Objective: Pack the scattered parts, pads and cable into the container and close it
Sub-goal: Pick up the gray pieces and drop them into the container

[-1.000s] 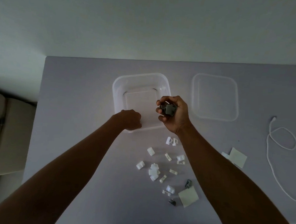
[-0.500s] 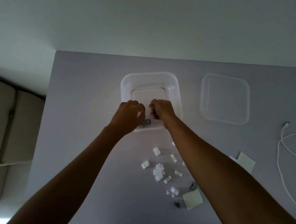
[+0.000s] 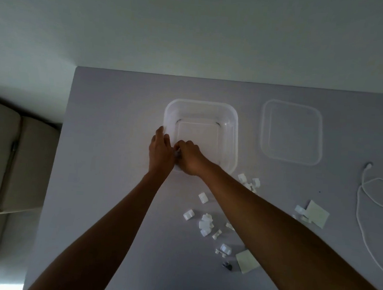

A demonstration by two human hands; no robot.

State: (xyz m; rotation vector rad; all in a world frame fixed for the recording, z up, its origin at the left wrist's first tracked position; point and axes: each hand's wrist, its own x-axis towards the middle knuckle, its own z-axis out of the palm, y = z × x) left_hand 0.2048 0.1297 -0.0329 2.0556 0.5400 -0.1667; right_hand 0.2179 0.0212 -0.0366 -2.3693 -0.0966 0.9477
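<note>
The clear plastic container stands open in the middle of the grey table. My left hand lies against its near left corner, fingers stretched along the left wall. My right hand reaches into that same corner with fingers curled down; what is under them is hidden. The clear lid lies flat to the right of the container. Small white parts are scattered in front of it, with more white parts by my right forearm. Two pale square pads and a dark part lie nearby. A white cable loops at the far right.
The table's left edge drops off beside a beige sofa. A pale wall runs behind the table's far edge. My right forearm crosses over some of the scattered parts.
My right hand carried grey parts from above the container's near right down into its near left corner. My left hand shifted from the near rim to the left corner, fingers now extended.
</note>
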